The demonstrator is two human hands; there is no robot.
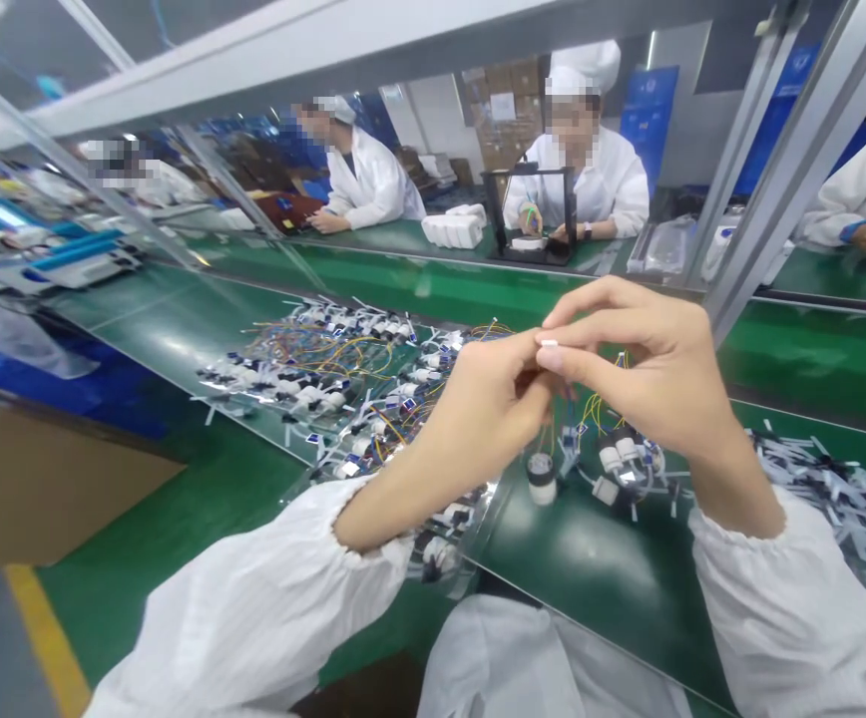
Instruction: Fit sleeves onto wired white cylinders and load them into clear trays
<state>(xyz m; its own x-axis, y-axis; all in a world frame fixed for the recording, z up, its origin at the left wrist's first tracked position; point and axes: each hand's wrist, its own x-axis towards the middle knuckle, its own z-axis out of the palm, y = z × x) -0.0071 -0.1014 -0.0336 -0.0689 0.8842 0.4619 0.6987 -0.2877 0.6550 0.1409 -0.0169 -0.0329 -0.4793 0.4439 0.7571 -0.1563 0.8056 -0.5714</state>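
My left hand (489, 394) is closed with its fingertips against those of my right hand (639, 364). Between my right thumb and fingers I pinch a small white piece (549, 343), probably a connector. Thin coloured wires (569, 407) run down from my left fingers. Below them hangs or stands a white cylindrical part with a black band (542, 481); I cannot tell whether it touches the bench. Just right of it, several similar white parts (626, 454) with wires and tubes lie on the green bench (613, 568).
Rows of wired white parts (305, 374) cover the bench to the left. Black and white strip-like pieces (837, 489) are heaped at the right. A metal post (777, 160) rises ahead. Co-workers in white sit across the line, one behind a black frame (569, 214). A cardboard box (51, 479) stands left.
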